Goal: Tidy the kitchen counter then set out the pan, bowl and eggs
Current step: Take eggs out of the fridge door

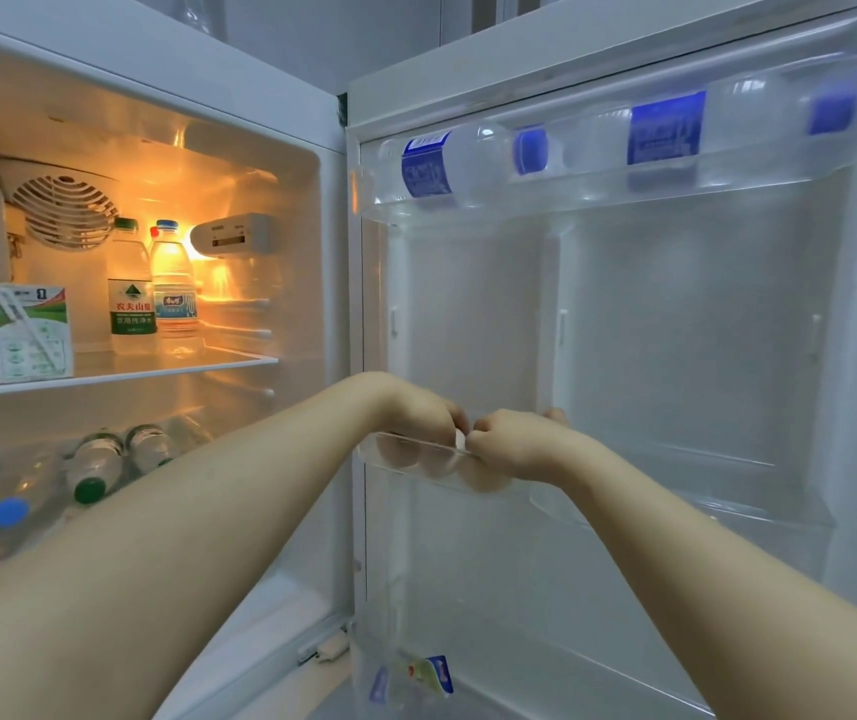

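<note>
Eggs (405, 452) lie in the clear door shelf (675, 504) of the open fridge (291, 283), not yet taken out. The left hand (426, 413) and right hand (514, 444) meet there, fingers curled over its rim. Whether either grips an egg, I cannot tell. Pan, bowl and desk are out of view, so the setting-out seems barely begun.

The glass shelf (239, 362) in the lit fridge carries a milk carton (28, 332) at its front left edge and two water bottles (131, 293) upright side by side farther back. On the open door, the top rack (597, 194) holds two blue-labelled bottles (447, 166) lying on their sides. The middle rack (675, 506) holds eggs (397, 452) at its left end.
</note>
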